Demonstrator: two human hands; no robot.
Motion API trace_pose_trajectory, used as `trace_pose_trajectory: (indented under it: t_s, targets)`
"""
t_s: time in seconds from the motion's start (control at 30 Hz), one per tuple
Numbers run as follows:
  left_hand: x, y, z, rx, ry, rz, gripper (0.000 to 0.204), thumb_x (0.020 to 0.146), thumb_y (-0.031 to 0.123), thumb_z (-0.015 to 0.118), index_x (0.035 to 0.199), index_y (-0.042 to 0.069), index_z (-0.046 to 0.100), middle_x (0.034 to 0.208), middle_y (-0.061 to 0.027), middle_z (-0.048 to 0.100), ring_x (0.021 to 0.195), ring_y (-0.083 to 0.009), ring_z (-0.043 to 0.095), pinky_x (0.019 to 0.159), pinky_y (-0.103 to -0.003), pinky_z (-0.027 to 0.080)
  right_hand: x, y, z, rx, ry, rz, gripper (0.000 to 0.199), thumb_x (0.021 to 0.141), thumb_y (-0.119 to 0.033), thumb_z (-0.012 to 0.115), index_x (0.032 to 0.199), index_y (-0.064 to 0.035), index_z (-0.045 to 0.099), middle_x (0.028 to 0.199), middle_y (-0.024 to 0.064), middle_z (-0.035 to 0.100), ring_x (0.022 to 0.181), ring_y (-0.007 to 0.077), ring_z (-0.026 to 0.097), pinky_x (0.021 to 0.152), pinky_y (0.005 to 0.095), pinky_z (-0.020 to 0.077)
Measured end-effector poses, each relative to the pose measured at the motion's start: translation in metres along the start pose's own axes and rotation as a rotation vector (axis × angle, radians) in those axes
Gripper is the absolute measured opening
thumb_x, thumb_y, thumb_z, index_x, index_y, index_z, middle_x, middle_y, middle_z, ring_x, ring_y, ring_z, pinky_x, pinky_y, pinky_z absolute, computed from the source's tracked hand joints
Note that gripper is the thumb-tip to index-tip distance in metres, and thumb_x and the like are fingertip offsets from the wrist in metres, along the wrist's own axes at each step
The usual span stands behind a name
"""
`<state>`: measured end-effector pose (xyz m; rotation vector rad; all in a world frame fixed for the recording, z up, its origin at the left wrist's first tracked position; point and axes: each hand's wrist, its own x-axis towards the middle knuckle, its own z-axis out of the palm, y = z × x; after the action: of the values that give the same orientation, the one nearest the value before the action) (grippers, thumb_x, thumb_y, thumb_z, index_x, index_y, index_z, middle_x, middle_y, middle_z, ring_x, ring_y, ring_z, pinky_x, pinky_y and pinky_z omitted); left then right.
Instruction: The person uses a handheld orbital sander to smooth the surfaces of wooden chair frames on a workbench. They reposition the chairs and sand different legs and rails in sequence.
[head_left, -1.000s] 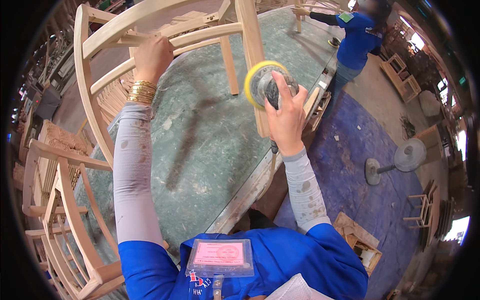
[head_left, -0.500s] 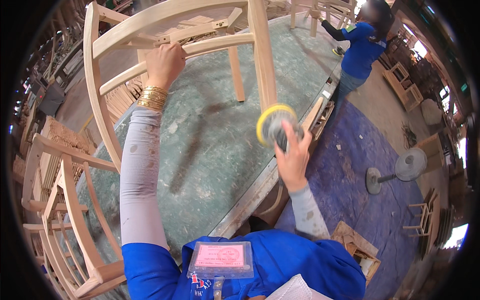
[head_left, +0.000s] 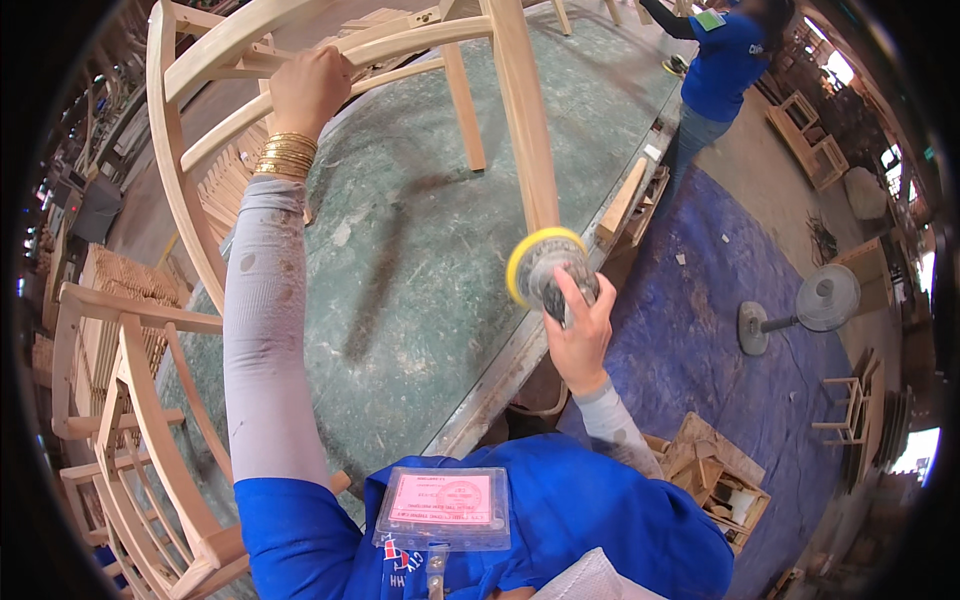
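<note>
In the upper left and upper centre of the frame, a pale wooden chair frame (head_left: 410, 42) stands tilted over the green-topped workbench (head_left: 430, 240). The person's left hand (head_left: 310, 92), with gold bangles (head_left: 286, 156) at the wrist, has its fingers curled tightly around a curved rail (head_left: 225, 133) of that frame. Near the centre, the right hand (head_left: 580, 340) grasps a round orbital sander (head_left: 562, 284), fingers spread over its dark body. The sander's yellow-edged pad (head_left: 518, 265) overlaps the lower end of the chair's straight post (head_left: 525, 120); whether they touch cannot be told. A second wooden chair (head_left: 150, 410) fills the lower left. At the upper right, a co-worker in a blue shirt (head_left: 722, 70) stands beside the bench, and a grey fan (head_left: 828, 298) stands at the right on blue floor sheeting (head_left: 700, 340).
</note>
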<state>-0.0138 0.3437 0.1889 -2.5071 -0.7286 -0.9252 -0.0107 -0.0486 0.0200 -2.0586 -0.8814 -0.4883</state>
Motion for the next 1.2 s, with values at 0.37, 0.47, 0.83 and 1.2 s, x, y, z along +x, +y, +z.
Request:
trace_pose_trajectory:
  t_s: [0.37, 0.47, 0.83, 1.2]
  targets:
    - [-0.004, 0.009, -0.006, -0.068, 0.007, -0.011, 0.015, 0.077, 0.021, 0.055, 0.076, 0.011, 0.066, 0.076, -0.0147, 0.067, 0.070, -0.0345, 0.066, 0.063, -0.045, 0.052, 0.051, 0.001, 0.001, -0.019, 0.041, -0.020, 0.070, 0.065, 0.002, 0.072, 0.127, -0.0254, 0.053, 0.120, 0.0214, 0.039, 0.100, 0.0413, 0.055, 0.083, 0.0417, 0.0481]
    - [-0.005, 0.009, -0.006, -0.048, 0.005, -0.035, 0.013, 0.075, 0.020, 0.057, 0.075, 0.010, 0.065, 0.076, -0.0145, 0.067, 0.070, -0.0340, 0.066, 0.063, -0.045, 0.052, 0.034, 0.007, -0.003, 0.059, 0.031, 0.001, 0.068, 0.067, 0.000, 0.072, 0.128, -0.0237, 0.053, 0.119, 0.0214, 0.040, 0.101, 0.0414, 0.054, 0.085, 0.0419, 0.0470]
    - [-0.010, 0.017, -0.011, -0.060, 0.125, 0.003, 0.012, 0.075, 0.015, 0.057, 0.070, 0.013, 0.067, 0.065, -0.0107, 0.065, 0.062, -0.0272, 0.066, 0.056, -0.038, 0.052, 0.199, -0.028, -0.008, 0.106, 0.160, -0.182, 0.067, 0.070, -0.003, 0.071, 0.130, -0.0245, 0.051, 0.113, 0.0195, 0.046, 0.098, 0.0373, 0.055, 0.085, 0.0407, 0.0468]
    - [-0.015, 0.017, -0.013, -0.058, 0.127, 0.002, 0.007, 0.072, 0.012, 0.059, 0.069, 0.009, 0.065, 0.067, -0.0114, 0.066, 0.062, -0.0268, 0.067, 0.054, -0.036, 0.052, 0.200, -0.058, -0.013, -0.043, 0.107, -0.179, 0.068, 0.071, -0.005, 0.071, 0.130, -0.0297, 0.050, 0.112, 0.0201, 0.046, 0.089, 0.0382, 0.060, 0.079, 0.0426, 0.0493]
